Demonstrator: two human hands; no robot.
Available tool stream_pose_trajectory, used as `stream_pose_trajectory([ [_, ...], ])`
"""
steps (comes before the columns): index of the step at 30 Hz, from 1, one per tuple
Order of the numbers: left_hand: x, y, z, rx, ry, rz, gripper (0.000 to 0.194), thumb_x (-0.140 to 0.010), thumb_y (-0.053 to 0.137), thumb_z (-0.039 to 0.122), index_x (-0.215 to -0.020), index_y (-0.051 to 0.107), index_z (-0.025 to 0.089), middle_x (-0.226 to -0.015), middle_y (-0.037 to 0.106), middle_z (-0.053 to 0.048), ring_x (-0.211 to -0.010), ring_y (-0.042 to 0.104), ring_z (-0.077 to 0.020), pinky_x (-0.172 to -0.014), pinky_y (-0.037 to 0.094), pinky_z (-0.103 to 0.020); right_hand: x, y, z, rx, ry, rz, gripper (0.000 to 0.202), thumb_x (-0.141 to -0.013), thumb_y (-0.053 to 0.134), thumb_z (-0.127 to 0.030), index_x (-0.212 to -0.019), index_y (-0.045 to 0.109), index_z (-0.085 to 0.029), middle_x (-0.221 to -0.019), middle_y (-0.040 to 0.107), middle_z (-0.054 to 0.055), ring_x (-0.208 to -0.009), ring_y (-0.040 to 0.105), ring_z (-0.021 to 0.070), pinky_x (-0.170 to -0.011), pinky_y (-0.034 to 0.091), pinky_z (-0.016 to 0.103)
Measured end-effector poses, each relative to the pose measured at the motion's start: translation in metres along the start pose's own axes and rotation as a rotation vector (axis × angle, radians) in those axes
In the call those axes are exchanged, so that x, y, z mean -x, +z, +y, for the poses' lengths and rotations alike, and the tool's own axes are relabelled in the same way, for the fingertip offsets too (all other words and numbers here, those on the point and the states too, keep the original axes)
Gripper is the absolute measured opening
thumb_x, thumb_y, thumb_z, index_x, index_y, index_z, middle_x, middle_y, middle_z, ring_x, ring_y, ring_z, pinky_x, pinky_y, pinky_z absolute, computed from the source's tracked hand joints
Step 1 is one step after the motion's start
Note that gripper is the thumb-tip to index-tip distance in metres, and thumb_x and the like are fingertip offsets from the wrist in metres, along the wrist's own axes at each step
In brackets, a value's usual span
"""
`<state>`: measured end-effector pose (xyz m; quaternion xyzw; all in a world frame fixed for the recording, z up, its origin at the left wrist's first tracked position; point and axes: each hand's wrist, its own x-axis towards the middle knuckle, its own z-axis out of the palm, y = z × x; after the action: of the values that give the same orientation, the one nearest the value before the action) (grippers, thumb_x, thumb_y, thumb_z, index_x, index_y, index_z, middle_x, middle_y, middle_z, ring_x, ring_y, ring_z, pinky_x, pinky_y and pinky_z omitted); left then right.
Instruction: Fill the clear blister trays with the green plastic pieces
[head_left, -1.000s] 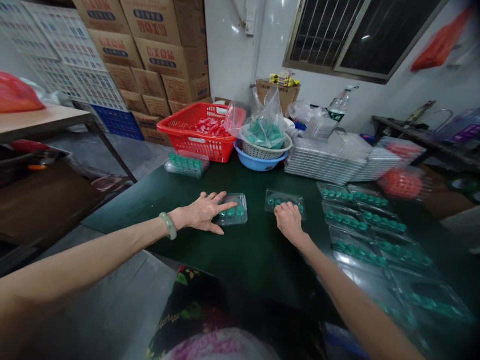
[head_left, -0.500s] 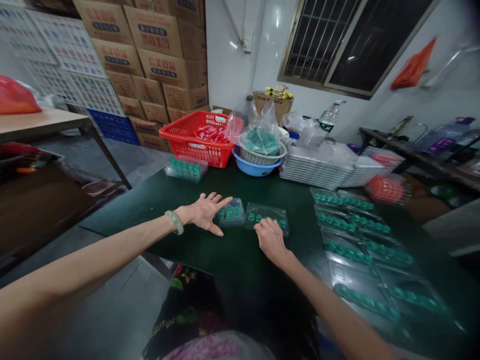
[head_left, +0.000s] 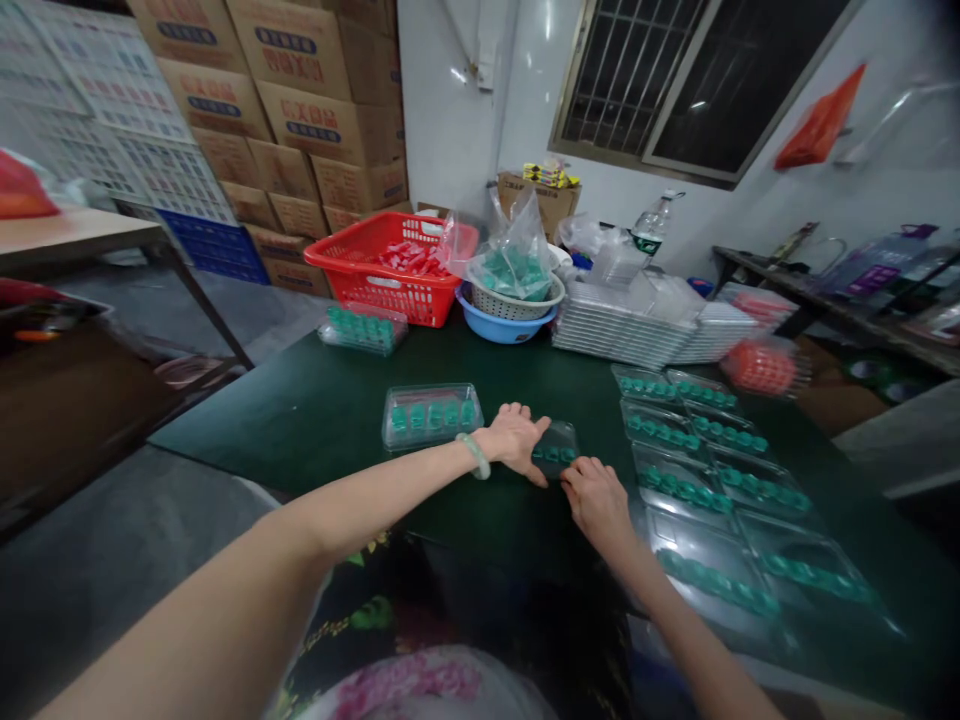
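Note:
My left hand (head_left: 517, 443), with a pale bangle at its wrist, is spread over the left part of a clear plastic tray (head_left: 556, 447) with green pieces in a row. At that tray's lower right corner, the bent fingers of my right hand (head_left: 598, 492) press together; whether they pinch its edge is hidden. Left of my hands, another clear tray (head_left: 430, 414) holds a row of green pieces on the dark green table (head_left: 300, 400). Several similar trays (head_left: 682, 490) with green pieces lie in two columns at the right.
A red basket (head_left: 382, 285) of red pieces stands at the back beside a blue basin (head_left: 506, 326) with a grey colander and bagged green pieces. Stacked clear trays (head_left: 622, 325) are at the back right. A filled tray stack (head_left: 361, 330) sits at the back left.
My left hand has moved right, from the left tray to the middle one, uncovering the left tray. My right hand has shifted slightly right and down, from the green pieces to the tray's corner.

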<state>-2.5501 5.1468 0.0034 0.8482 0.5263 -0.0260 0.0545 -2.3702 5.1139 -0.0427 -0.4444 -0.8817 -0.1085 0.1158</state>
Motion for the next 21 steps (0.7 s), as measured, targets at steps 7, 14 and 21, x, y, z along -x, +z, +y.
stream_pose_trajectory([
  [7,0.008,0.002,0.006,-0.052,0.127,0.000,0.100,-0.046,0.057,0.069,-0.130,0.030,0.021,-0.108,0.051,-0.017,-0.097,0.044,-0.0345,-0.080,0.030,-0.047,0.024,0.007,0.014,0.024,-0.069,0.026,0.016,-0.082,0.045,-0.012,-0.072,0.055,-0.018,-0.074,0.052,0.004,-0.076,0.043,0.0188,-0.068,0.029,0.031],
  [14,0.032,-0.013,0.024,-0.069,0.175,0.093,0.102,-0.044,0.062,0.061,-0.130,0.029,0.018,-0.107,0.049,-0.018,-0.094,0.044,-0.0329,-0.079,0.029,-0.046,0.043,-0.020,0.017,-0.018,-0.132,0.050,0.015,-0.081,0.045,-0.010,-0.072,0.055,-0.017,-0.074,0.050,0.006,-0.075,0.043,0.0189,-0.066,0.030,0.031],
  [21,0.082,-0.070,-0.030,-0.177,0.035,0.137,0.094,-0.048,0.063,0.054,-0.129,0.031,0.019,-0.108,0.050,-0.016,-0.091,0.045,-0.0309,-0.078,0.031,-0.045,-0.028,-0.052,-0.035,-0.088,-0.211,0.225,0.017,-0.083,0.042,-0.011,-0.075,0.056,-0.017,-0.086,0.054,0.007,-0.082,0.044,0.0185,-0.070,0.031,0.031],
])
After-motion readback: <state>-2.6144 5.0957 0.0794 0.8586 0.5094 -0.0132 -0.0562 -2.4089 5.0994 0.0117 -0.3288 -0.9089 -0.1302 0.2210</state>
